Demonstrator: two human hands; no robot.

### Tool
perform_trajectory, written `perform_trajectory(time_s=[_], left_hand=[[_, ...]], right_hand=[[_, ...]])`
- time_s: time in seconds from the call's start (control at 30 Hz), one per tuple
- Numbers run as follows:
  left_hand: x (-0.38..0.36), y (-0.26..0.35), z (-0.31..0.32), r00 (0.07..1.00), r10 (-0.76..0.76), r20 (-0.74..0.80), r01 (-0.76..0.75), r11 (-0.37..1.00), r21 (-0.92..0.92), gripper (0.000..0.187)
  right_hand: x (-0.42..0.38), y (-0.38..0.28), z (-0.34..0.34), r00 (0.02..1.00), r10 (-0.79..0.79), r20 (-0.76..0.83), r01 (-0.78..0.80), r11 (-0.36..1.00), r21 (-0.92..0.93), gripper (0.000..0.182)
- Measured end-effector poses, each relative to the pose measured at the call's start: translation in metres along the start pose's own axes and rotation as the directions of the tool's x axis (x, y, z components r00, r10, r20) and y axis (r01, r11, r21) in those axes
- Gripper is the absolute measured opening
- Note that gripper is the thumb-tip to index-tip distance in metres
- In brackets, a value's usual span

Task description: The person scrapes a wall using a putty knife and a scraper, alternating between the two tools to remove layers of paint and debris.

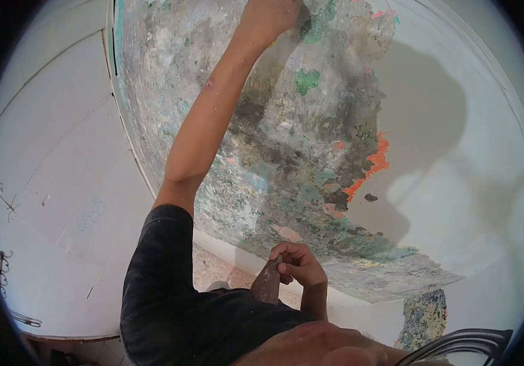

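My left arm reaches up across a wall with a patchy grey, green and black surface [298, 134]. At the top edge, my left hand [277, 13] is closed against this surface; a dark shape shows beside it, but what it holds is hidden. Low in the middle, my right hand [300, 263] pinches the upper end of a brown, dusty, flat piece [267, 282] between thumb and fingers. That piece hangs down in front of my dark clothing.
Smooth pale wall [488, 177] borders the patchy area on the right, with an orange patch [379, 157] along the edge. A white panel [48, 152] stands at the left, near metal hooks [3, 268]. Black curved strands [469, 341] lie at the lower right.
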State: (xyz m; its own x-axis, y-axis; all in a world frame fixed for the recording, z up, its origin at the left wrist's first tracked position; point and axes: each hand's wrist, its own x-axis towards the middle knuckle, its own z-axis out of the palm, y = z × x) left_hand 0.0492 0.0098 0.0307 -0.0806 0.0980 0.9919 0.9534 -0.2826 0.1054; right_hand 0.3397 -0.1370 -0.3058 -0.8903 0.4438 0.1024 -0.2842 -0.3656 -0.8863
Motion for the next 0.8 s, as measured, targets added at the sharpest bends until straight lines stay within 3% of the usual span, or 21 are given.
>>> perform_trajectory(time_s=[0.1, 0.2, 0.3, 0.5, 0.6, 0.7, 0.8], left_hand=[[0.005, 0.007, -0.007, 0.984, -0.128, 0.126, 0.133, 0.991, -0.031, 0.048], [0.013, -0.004, -0.005, 0.985, -0.155, 0.077, 0.157, 0.988, -0.017, 0.048], [0.007, -0.001, 0.001, 0.995, -0.042, 0.089, 0.041, 0.999, 0.019, 0.048], [0.013, 0.004, -0.008, 0.986, -0.142, 0.088, 0.15, 0.985, -0.088, 0.049], [0.012, -0.008, -0.01, 0.994, -0.015, 0.11, 0.015, 1.0, -0.001, 0.051], [0.007, -0.007, -0.026, 0.992, -0.027, 0.122, 0.038, 0.995, -0.087, 0.053], [0.018, -0.043, -0.028, 0.974, 0.062, 0.216, -0.087, 0.99, 0.108, 0.055]], right_hand=[[-0.001, -0.004, 0.0, 1.0, -0.022, 0.019, 0.022, 1.0, -0.008, 0.023], [-0.003, -0.001, -0.004, 0.999, -0.018, 0.038, 0.019, 1.0, -0.011, 0.022], [0.0, -0.004, -0.001, 0.999, -0.03, 0.023, 0.03, 1.0, -0.006, 0.022], [-0.003, 0.0, -0.003, 0.999, -0.007, 0.031, 0.008, 1.0, -0.026, 0.022], [-0.003, -0.002, 0.0, 0.999, -0.026, 0.04, 0.025, 1.0, 0.012, 0.025], [-0.005, -0.002, 0.0, 0.999, -0.033, 0.028, 0.033, 0.999, 0.01, 0.024], [-0.01, -0.001, -0.002, 1.0, -0.027, 0.003, 0.027, 1.0, 0.005, 0.024]])
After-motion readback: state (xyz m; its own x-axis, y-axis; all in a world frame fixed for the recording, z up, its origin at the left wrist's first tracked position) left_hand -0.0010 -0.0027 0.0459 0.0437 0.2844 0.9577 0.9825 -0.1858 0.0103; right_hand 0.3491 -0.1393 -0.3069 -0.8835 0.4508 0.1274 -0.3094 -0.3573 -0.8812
